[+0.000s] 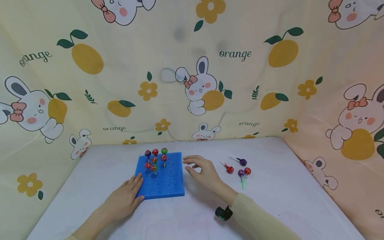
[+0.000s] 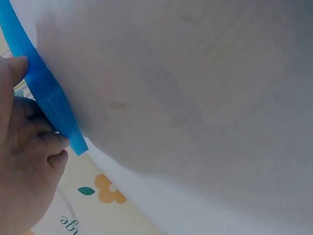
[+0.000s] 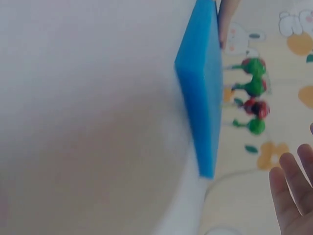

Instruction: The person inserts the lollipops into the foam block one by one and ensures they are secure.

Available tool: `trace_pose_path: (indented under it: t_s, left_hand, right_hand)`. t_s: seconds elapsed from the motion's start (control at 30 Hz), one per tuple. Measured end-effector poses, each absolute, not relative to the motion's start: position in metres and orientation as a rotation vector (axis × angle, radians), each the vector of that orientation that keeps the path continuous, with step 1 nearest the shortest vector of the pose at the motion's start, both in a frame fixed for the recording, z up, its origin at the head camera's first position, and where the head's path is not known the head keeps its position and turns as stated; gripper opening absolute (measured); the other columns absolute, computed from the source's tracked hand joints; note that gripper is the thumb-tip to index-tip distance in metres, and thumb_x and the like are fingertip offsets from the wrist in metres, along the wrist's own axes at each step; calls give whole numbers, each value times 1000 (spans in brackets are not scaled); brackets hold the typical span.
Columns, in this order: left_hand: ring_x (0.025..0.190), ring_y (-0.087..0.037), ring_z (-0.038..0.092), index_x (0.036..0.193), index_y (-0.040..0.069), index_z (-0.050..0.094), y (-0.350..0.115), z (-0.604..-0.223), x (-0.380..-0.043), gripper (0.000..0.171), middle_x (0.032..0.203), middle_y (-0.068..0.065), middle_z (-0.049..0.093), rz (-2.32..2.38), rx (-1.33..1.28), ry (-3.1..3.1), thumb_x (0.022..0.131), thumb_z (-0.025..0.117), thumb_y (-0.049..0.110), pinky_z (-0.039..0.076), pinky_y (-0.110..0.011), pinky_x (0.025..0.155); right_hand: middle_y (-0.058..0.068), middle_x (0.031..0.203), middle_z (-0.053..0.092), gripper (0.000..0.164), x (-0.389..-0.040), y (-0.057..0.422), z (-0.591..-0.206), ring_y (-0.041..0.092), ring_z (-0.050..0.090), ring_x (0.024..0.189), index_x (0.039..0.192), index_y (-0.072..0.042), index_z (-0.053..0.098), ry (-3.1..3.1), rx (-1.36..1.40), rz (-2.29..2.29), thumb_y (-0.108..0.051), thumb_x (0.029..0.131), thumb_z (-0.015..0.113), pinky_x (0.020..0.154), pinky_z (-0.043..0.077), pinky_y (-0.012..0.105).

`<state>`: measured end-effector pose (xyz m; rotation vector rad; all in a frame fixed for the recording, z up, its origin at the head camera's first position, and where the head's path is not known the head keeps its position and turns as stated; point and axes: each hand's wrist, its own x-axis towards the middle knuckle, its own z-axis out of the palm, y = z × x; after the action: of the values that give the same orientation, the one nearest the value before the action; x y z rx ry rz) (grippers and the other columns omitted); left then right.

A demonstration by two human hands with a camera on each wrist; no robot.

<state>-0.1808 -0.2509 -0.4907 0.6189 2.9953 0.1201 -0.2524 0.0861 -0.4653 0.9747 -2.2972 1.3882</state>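
A blue foam board [image 1: 163, 183] with rows of small holes lies on the white table. Several wrapped lollipops [image 1: 154, 160] stand in its upper left part, their sticks down in the foam. My left hand [image 1: 124, 198] rests along the board's left edge, fingers mostly straight; in the left wrist view fingers and thumb touch the blue edge [image 2: 51, 95]. Just off the board's right edge is my right hand [image 1: 207, 171], fingers loosely bent and nothing between them. In the right wrist view its fingers [image 3: 293, 178] appear apart from the board.
Right of my right hand lie loose lollipops: a dark purple one [image 1: 242, 162], a red one [image 1: 229, 169], and a purple one [image 1: 241, 173] beside another red one [image 1: 247, 171], near green sticks. A printed fabric backdrop [image 1: 168, 43] surrounds the table [image 1: 270, 206]. A dark band with a device [image 1: 223, 213] is on my right wrist.
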Motion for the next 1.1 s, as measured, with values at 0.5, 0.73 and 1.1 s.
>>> trace_pose_path:
  t_s: [0.5, 0.73, 1.1]
  left_hand:
    - [153, -47, 28, 156, -8, 38, -249, -486, -181, 69, 165, -28, 30, 130, 614, 2993, 108, 55, 39, 30, -62, 122]
    - [152, -47, 29, 155, -8, 39, -251, -489, -180, 69, 165, -28, 31, 122, 624, 2994, 108, 56, 39, 30, -62, 122]
    - [152, -47, 30, 155, -8, 40, -250, -488, -180, 69, 164, -28, 32, 123, 644, 2995, 108, 55, 40, 31, -62, 121]
  right_hand:
    - [5, 121, 74, 23, -261, 162, -468, 23, 72, 105, 113, -6, 78, -2379, 827, 1207, 2, 91, 77, 81, 64, 38]
    - [0, 120, 74, 23, -260, 192, -469, 17, 71, 98, 112, -11, 78, -2520, 774, 1096, -1, 92, 77, 80, 63, 35]
    - [3, 120, 73, 22, -259, 233, -470, 28, 70, 111, 112, -6, 78, -2682, 918, 789, 1, 91, 76, 89, 61, 45]
